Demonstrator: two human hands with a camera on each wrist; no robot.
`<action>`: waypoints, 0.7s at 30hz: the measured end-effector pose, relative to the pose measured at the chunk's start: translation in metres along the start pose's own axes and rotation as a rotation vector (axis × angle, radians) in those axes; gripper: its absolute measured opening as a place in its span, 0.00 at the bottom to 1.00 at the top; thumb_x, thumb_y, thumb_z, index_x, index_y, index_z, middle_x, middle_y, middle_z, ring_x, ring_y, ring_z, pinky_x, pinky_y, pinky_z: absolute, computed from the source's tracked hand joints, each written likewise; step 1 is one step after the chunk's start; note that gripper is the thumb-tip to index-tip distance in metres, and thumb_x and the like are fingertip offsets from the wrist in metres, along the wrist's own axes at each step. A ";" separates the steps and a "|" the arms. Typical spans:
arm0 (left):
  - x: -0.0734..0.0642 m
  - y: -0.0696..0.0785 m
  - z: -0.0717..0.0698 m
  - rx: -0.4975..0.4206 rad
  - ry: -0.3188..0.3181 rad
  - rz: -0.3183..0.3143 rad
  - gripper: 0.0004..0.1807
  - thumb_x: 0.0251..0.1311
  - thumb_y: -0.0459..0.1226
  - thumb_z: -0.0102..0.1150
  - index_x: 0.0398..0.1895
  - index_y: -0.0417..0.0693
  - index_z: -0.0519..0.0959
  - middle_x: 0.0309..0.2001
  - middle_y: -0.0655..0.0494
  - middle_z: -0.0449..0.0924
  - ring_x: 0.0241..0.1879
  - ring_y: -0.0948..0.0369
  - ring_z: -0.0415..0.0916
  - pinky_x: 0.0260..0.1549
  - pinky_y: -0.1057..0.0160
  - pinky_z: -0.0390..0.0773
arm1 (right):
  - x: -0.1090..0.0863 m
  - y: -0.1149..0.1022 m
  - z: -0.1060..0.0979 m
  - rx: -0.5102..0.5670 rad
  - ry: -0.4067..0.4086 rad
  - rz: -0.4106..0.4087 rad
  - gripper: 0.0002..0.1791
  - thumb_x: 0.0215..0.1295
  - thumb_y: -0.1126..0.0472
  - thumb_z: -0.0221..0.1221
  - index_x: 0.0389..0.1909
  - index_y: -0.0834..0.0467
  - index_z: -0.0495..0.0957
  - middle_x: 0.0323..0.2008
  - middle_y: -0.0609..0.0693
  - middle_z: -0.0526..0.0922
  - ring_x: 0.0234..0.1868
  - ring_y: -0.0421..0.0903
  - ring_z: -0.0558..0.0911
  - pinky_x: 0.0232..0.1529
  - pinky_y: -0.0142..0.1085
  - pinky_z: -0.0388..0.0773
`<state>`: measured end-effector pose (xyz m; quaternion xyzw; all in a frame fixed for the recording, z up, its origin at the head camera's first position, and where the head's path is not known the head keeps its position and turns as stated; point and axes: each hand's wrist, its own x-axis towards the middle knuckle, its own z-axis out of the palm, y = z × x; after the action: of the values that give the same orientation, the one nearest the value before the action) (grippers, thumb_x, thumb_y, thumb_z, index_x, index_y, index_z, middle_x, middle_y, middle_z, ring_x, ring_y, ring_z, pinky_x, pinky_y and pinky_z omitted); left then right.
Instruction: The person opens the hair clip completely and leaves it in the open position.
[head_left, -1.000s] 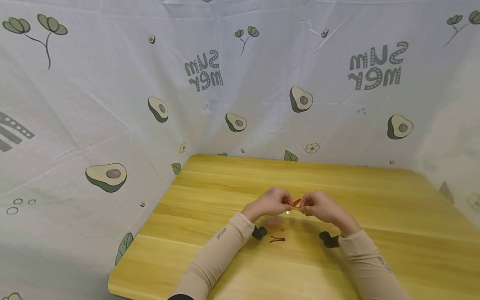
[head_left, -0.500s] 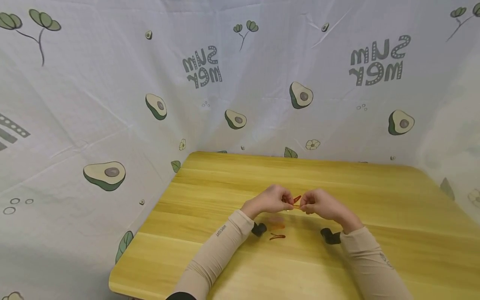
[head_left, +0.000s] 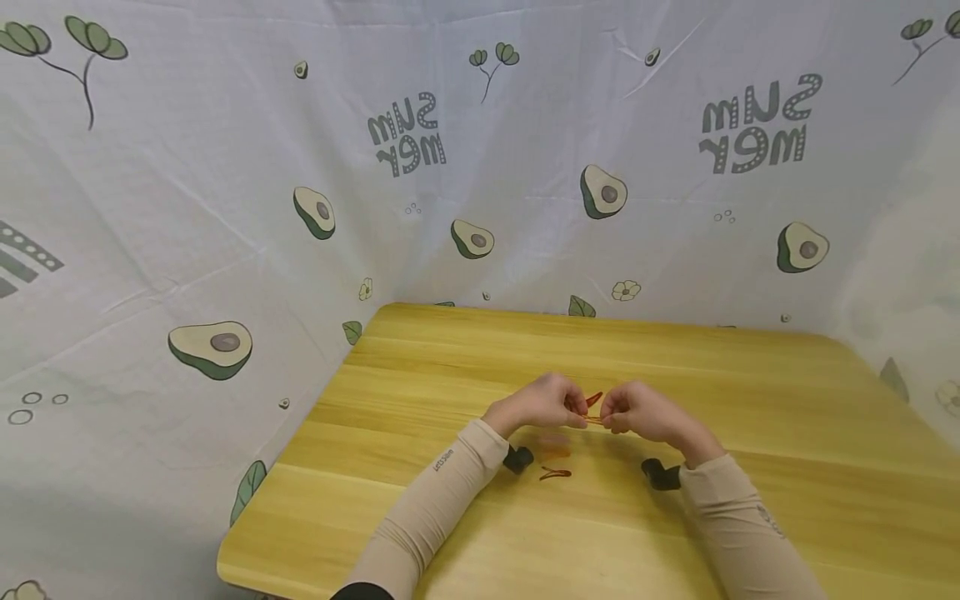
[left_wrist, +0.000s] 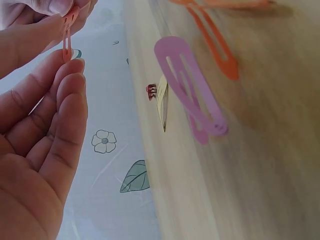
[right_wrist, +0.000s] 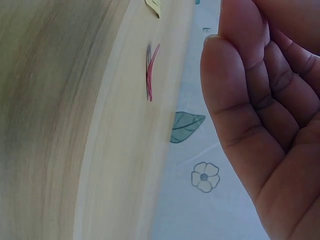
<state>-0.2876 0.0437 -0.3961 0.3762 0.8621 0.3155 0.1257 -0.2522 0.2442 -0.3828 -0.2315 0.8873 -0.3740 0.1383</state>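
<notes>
A small orange snap hair clip spans the gap between my two hands, held above the table. The thumb and fingers of my left hand pinch one end of it. My right hand pinches the other end with thumb and fingertips. Close up in the left wrist view, the held orange clip shows two slim prongs. In the right wrist view my right hand has curled fingers, and the clip is out of sight there.
On the wooden table lie more hair clips: a purple one, another orange one, a yellow one, a red one behind the hands and a dark red one nearer. A patterned curtain surrounds the table.
Both hands keep their pinch on the orange clip, dipping very slightly in the last half second. The clips on the table have stayed put.
</notes>
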 end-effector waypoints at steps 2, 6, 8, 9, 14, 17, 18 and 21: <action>0.000 -0.001 0.001 -0.003 -0.004 -0.004 0.04 0.51 0.40 0.62 0.28 0.53 0.77 0.26 0.65 0.77 0.26 0.71 0.74 0.27 0.75 0.73 | 0.000 0.001 0.000 0.011 -0.006 -0.005 0.03 0.52 0.73 0.52 0.27 0.66 0.74 0.28 0.57 0.77 0.29 0.45 0.75 0.33 0.40 0.74; 0.002 -0.002 0.002 -0.003 -0.008 -0.011 0.05 0.50 0.41 0.63 0.27 0.53 0.77 0.26 0.65 0.77 0.26 0.71 0.73 0.26 0.75 0.73 | 0.002 0.003 -0.001 0.010 -0.007 0.000 0.04 0.52 0.73 0.53 0.28 0.67 0.75 0.26 0.58 0.77 0.26 0.44 0.74 0.29 0.41 0.73; 0.004 -0.003 0.002 0.007 -0.004 -0.011 0.05 0.49 0.41 0.63 0.27 0.53 0.77 0.26 0.65 0.77 0.25 0.71 0.73 0.26 0.75 0.73 | 0.004 0.003 -0.001 0.008 -0.004 0.005 0.04 0.52 0.72 0.53 0.28 0.68 0.75 0.25 0.57 0.77 0.25 0.44 0.73 0.28 0.41 0.72; 0.004 -0.003 0.002 0.013 -0.002 -0.011 0.05 0.48 0.40 0.64 0.27 0.53 0.77 0.25 0.65 0.76 0.25 0.71 0.73 0.26 0.75 0.73 | 0.004 0.003 -0.001 0.009 -0.001 0.009 0.04 0.53 0.72 0.54 0.29 0.68 0.75 0.25 0.57 0.77 0.25 0.44 0.73 0.27 0.41 0.72; 0.006 -0.005 0.005 0.047 0.002 0.000 0.06 0.47 0.40 0.65 0.26 0.53 0.77 0.25 0.65 0.76 0.24 0.71 0.72 0.25 0.76 0.72 | 0.004 0.004 0.000 0.023 -0.007 0.015 0.02 0.52 0.71 0.56 0.27 0.66 0.76 0.24 0.56 0.77 0.24 0.44 0.72 0.26 0.39 0.71; 0.005 -0.006 0.007 0.059 -0.002 0.006 0.05 0.47 0.40 0.65 0.26 0.53 0.77 0.24 0.65 0.76 0.24 0.71 0.71 0.25 0.76 0.72 | 0.004 0.005 0.002 0.025 -0.013 0.020 0.02 0.52 0.69 0.57 0.27 0.65 0.76 0.22 0.53 0.76 0.24 0.43 0.71 0.25 0.37 0.70; 0.005 -0.007 0.007 0.060 -0.003 0.004 0.05 0.47 0.39 0.65 0.26 0.53 0.77 0.24 0.65 0.76 0.24 0.71 0.71 0.25 0.76 0.72 | 0.004 0.006 0.003 0.026 -0.014 0.022 0.03 0.51 0.69 0.58 0.26 0.65 0.76 0.22 0.53 0.75 0.23 0.43 0.71 0.25 0.36 0.70; 0.005 -0.008 0.009 0.071 -0.005 0.008 0.06 0.47 0.39 0.65 0.26 0.52 0.77 0.24 0.65 0.76 0.24 0.72 0.72 0.25 0.77 0.72 | 0.005 0.008 0.004 0.023 -0.019 0.022 0.03 0.51 0.68 0.58 0.26 0.65 0.76 0.21 0.50 0.74 0.23 0.42 0.70 0.25 0.35 0.69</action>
<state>-0.2915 0.0478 -0.4083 0.3849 0.8709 0.2840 0.1132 -0.2573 0.2440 -0.3921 -0.2238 0.8842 -0.3803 0.1535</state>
